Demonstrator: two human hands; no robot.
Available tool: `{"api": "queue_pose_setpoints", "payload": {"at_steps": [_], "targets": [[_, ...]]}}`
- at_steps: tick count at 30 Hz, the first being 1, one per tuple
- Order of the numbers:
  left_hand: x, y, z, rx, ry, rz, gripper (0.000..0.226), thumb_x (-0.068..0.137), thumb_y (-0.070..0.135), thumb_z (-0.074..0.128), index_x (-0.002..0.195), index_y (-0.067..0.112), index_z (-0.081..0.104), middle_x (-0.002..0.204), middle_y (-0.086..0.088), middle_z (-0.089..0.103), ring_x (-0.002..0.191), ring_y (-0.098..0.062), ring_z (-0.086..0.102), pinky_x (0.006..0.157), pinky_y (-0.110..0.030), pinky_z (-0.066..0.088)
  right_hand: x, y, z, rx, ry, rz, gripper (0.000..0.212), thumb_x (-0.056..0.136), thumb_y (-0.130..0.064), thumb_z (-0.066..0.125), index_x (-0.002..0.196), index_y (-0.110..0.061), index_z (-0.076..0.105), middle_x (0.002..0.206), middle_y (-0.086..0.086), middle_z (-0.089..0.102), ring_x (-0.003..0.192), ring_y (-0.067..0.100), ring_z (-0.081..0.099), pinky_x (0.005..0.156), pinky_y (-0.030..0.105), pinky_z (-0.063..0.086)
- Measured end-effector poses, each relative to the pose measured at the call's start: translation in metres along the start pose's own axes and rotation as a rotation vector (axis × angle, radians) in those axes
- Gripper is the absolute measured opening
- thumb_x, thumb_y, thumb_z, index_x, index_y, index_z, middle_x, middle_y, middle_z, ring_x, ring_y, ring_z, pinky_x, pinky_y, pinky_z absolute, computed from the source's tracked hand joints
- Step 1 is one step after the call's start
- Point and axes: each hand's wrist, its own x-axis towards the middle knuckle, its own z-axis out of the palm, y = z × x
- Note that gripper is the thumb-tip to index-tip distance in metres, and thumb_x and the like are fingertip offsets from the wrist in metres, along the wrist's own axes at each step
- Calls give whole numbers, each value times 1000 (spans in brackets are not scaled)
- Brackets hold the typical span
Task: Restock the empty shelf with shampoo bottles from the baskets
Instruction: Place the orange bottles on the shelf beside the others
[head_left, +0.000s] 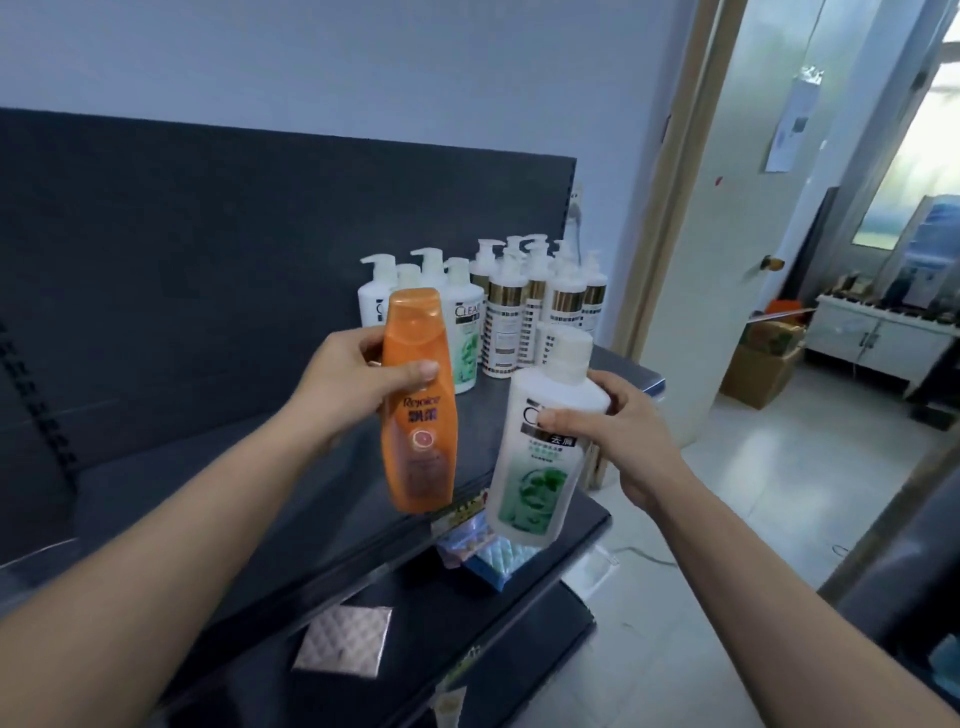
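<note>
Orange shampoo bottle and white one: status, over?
Left hand grips orange plastic shampoo bottle. Right hand grips white green-labelled bottle. Dark shelf ahead, pump bottles at right end.

Daylight floods in from the window (909, 171) in the room to my right, blown out almost to white, and lays a pale sheen on the tiled floor (769, 483). The dark back panel (234, 234) on my left sits in dimmer, cooler light. The orange bottle (418, 415) that my left hand (348, 384) grips and the white bottle (540, 467) in my right hand (628, 441) are evenly lit, without hard shadows. Everything is a little soft; the far room smears, and the door frame (670, 208) leans and bows toward the edge of my view.
</note>
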Motion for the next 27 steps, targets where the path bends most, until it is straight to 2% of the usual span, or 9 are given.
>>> {"api": "queue_pose_setpoints", "payload": {"at_steps": [2, 6, 10, 13, 16, 20, 24, 27], "targets": [[9, -3, -7, 18, 43, 0, 20, 73, 16, 82, 87, 24, 71, 73, 10, 73, 67, -1, 70, 57, -15, 52, 25, -1, 9, -2, -42, -14, 63, 55, -16, 93, 113, -19, 69, 110, 3, 73, 98, 21, 71, 82, 41, 60], [27, -12, -18, 69, 138, -38, 21, 73, 17, 82, 90, 23, 71, 81, 4, 74, 71, -6, 71, 66, -24, 54, 72, -1, 24, 68, -143, -28, 59, 60, -8, 89, 115, -16, 68, 106, 1, 74, 95, 17, 71, 73, 27, 59], [45, -15, -20, 88, 231, -73, 19, 75, 18, 81, 89, 25, 70, 74, 10, 74, 67, -2, 70, 61, -20, 53, 119, 2, 35, 118, -281, -32, 58, 63, 0, 84, 117, -12, 66, 109, 8, 73, 95, 19, 72, 74, 27, 60], [60, -18, -17, 102, 302, -95, 19, 75, 18, 81, 89, 24, 70, 78, 6, 75, 71, -5, 71, 67, -25, 56, 155, 7, 40, 132, -361, -18, 54, 69, 9, 79, 115, -12, 62, 104, 5, 72, 87, 12, 71, 65, 20, 57], [73, -21, -13, 115, 370, -125, 21, 74, 20, 81, 90, 25, 69, 81, 4, 75, 74, -7, 72, 71, -29, 57, 189, 16, 43, 107, -413, -16, 64, 67, 5, 83, 123, -9, 56, 111, 7, 69, 97, 18, 68, 66, 22, 58], [85, -29, -4, 109, 435, -161, 22, 73, 18, 81, 88, 28, 68, 78, 11, 75, 75, -7, 72, 68, -26, 55, 224, 27, 48, 92, -501, 7, 63, 67, 8, 82, 118, -13, 52, 108, 4, 66, 94, 14, 65, 71, 23, 58], [92, -37, 5, 120, 506, -200, 22, 74, 18, 81, 88, 29, 67, 87, 3, 74, 83, -13, 71, 75, -32, 55, 252, 38, 51, 113, -589, 11, 66, 66, 8, 82, 124, -11, 55, 118, 11, 68, 107, 24, 66, 81, 33, 59], [93, -40, 10, 135, 536, -217, 23, 75, 17, 80, 88, 31, 66, 90, 4, 73, 85, -12, 69, 74, -31, 54, 265, 41, 53, 129, -646, -4, 63, 66, 8, 81, 120, -15, 58, 117, 10, 69, 108, 23, 67, 83, 34, 58]]}}
